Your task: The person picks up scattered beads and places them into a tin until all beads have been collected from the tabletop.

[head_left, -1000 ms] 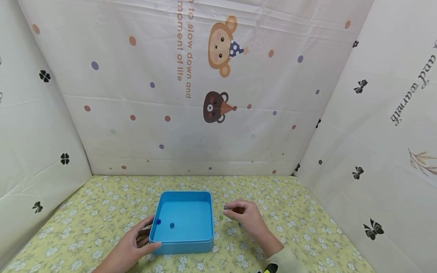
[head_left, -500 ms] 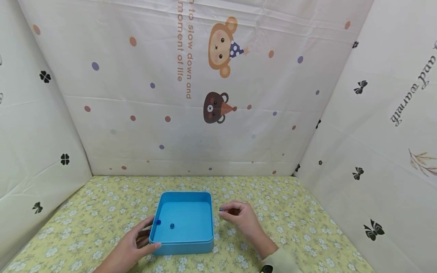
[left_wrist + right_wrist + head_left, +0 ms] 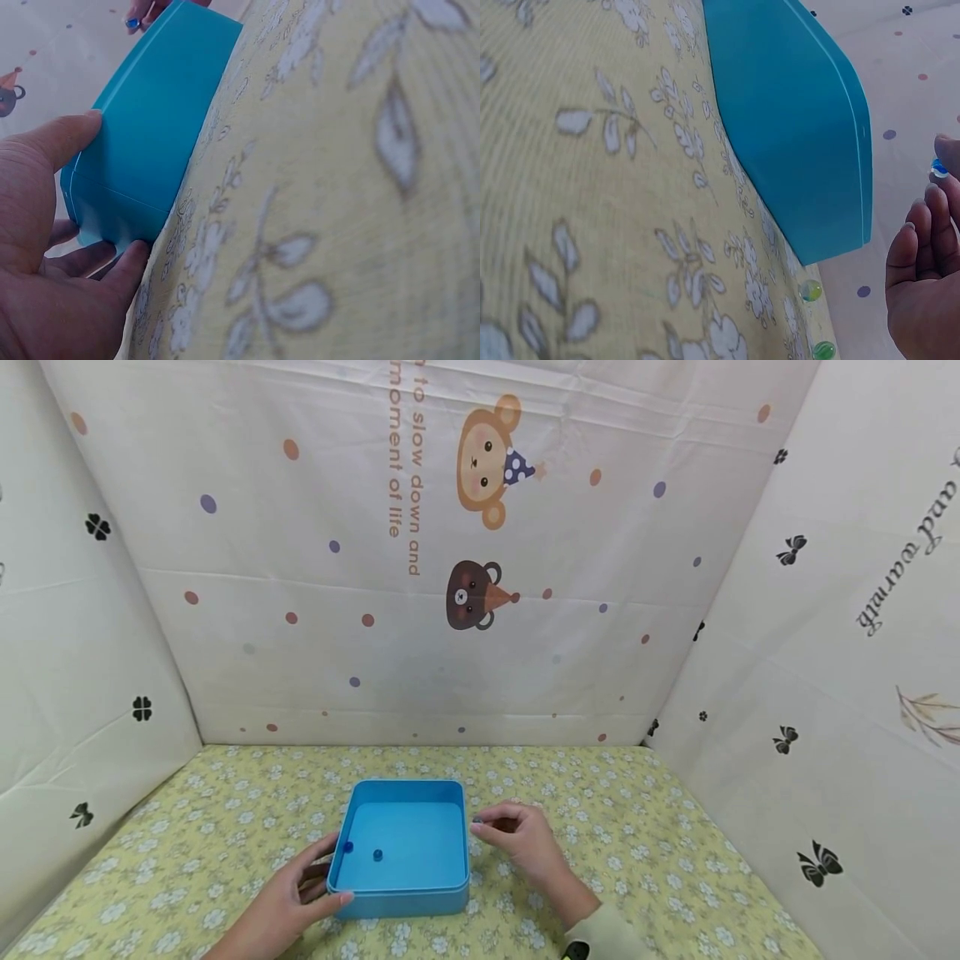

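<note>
A square blue box (image 3: 405, 905), open at the top, sits on the flowered tablecloth. My left hand (image 3: 288, 892) holds its near left corner, thumb on the front and fingers along the left side. Inside lie two dark blue marbles, one marble (image 3: 348, 847) by the left wall and another marble (image 3: 377, 855) on the floor. Just outside the right rim, my right hand (image 3: 531, 847) pinches a clear marble (image 3: 940, 167) with blue in it between thumb and forefinger. It is raised above the cloth, about level with the rim.
In the right wrist view a yellow-green marble (image 3: 810, 290) and a green marble (image 3: 823, 350) lie on the cloth right of the box; my right hand hides them in the head view. Printed white sheets (image 3: 300, 652) wall the table at the back and both sides.
My right hand has moved left with the pinched marble, closer to the box's right rim. My left hand, the box and the two marbles inside stay put.
</note>
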The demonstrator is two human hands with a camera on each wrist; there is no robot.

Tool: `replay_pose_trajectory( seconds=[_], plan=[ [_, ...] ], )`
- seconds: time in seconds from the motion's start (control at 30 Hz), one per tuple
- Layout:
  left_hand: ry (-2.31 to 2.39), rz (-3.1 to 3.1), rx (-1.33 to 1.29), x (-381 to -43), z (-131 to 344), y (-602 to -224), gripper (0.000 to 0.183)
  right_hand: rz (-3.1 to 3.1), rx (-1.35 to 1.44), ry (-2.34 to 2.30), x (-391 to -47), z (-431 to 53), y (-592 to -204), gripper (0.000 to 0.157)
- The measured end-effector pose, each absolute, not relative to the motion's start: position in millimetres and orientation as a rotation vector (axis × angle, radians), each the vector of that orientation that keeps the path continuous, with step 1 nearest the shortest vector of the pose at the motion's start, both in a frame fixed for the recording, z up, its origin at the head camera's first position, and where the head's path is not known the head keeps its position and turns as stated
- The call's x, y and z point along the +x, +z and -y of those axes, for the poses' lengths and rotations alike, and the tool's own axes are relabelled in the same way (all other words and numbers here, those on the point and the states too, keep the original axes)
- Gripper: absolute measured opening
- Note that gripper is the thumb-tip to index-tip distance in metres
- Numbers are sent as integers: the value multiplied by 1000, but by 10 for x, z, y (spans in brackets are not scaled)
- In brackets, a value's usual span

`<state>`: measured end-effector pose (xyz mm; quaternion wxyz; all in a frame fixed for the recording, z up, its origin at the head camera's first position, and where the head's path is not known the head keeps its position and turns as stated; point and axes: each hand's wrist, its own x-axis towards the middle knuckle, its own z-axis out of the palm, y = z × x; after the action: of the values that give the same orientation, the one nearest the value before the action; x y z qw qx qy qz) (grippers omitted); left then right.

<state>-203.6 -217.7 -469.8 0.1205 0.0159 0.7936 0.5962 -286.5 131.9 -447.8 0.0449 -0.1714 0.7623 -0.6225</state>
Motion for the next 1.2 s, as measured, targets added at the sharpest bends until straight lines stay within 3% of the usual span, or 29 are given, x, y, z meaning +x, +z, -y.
replay_pose_trajectory(
  seconds=[1.2],
  plan=[
    [1758, -2299, 79, -2027, 2196, -4698, 92, -2263, -580, -1894, -2857, -1081, -4484, 40]
  ],
)
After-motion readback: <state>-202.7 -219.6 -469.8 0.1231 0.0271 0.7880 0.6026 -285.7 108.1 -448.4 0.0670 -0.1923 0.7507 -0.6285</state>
